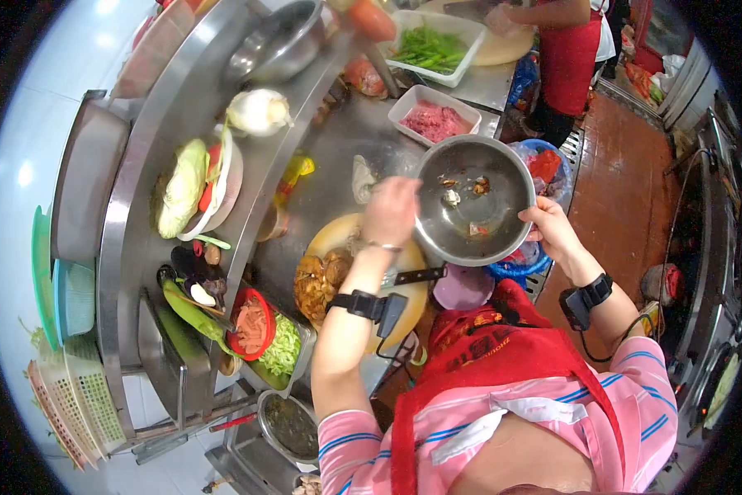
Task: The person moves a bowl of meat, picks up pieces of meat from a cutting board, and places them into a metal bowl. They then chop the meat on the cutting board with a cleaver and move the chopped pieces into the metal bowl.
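My right hand (548, 231) grips the right rim of a stainless steel bowl (515, 186), thumb over the edge. The bowl tilts towards me, with a few small brown and whitish food scraps inside. My left hand (390, 213), smeared by motion, is at the bowl's left rim; its fingers are not distinct. Under my left forearm lies a round cutting board (408, 309) holding browned, glossy food pieces (315, 285). A knife with a black handle (419, 276) rests on it, its blade partly hidden by my arm. A crumpled whitish cloth (363, 179) lies behind the board.
Beyond the bowl stand a tub of pink minced meat (437, 122) and a tub of green vegetables (429, 49). Blue baskets (519, 268) sit below the bowl. A steel shelf (259, 177) at left bears vegetables. A person in a red apron (565, 66) stands at the far right.
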The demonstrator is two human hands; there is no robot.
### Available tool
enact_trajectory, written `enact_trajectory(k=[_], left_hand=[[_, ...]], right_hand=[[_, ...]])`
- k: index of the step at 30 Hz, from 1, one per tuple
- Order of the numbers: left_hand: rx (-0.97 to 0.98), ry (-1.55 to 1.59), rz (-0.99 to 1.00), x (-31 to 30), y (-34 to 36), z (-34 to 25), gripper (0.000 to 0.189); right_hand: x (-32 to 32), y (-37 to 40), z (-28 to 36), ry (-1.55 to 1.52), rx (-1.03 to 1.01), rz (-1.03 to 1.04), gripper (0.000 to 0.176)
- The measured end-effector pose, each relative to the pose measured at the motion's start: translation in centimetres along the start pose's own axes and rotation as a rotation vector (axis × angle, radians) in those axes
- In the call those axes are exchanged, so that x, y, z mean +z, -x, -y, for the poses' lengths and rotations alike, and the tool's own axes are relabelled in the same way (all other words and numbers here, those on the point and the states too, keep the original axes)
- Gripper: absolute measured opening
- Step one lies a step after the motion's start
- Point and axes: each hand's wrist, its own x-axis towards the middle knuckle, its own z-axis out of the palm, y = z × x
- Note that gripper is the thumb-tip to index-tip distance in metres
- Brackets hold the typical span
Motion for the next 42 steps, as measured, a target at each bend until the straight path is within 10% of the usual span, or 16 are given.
enact_trajectory(k=[6, 18, 23, 35, 42], left_hand=[[0.191, -0.202, 0.498, 4.2, -1.7, -3.8, 0.048], [0.416, -0.284, 0.293, 6.9, -0.7, -0.9, 0.020], [0.104, -0.117, 0.681, 6.3, -1.2, -1.4, 0.026], [-0.256, 0.524, 0.579, 6.6, -0.2, 0.8, 0.026], [-0.162, 0.029, 0.705, 7.0, 2.1, -0.2, 0.031]], right_hand=[[2.5, 0.3, -1.1, -0.037, 0.046, 0.060, 0.012], [2.9, 0.0, -1.8, 0.000, 0.116, 0.088, 0.010], [2.9, -0.6, -2.6, 0.045, 0.123, 0.116, 0.011], [3.7, -1.2, -2.7, -0.017, 0.164, 0.121, 0.012], [3.9, -1.7, -3.3, 0.004, 0.166, 0.124, 0.014]])
